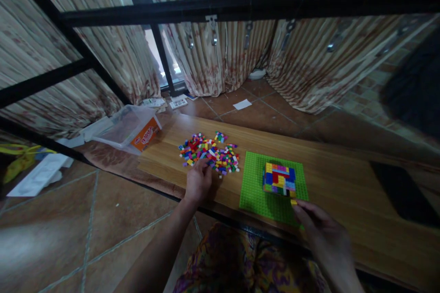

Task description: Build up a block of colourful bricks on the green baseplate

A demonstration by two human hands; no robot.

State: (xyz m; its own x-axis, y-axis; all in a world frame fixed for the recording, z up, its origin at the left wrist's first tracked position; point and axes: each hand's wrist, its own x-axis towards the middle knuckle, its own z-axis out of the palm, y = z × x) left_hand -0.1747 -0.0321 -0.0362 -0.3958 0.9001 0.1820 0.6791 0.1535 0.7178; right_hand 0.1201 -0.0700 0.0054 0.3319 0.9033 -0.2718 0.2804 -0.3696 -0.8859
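Note:
My right hand (321, 226) pinches a small yellow toy brick (293, 202) between thumb and fingers, just off the near right corner of a built brick block (279, 178). That block is made of red, yellow, blue, white and purple bricks and sits on a green baseplate (252, 192). At the near edge of a pile of loose toy bricks (215, 151), my left hand (198, 181) has its fingers curled together and touching the bricks. What those fingers hold, if anything, is hidden.
The bricks lie on a long wooden board (330, 169). A clear plastic tub with an orange label (146, 134) stands at its left end, and a dark flat object (405, 192) lies at the right. A black metal bar (220, 7) with hooks crosses in front of the curtains.

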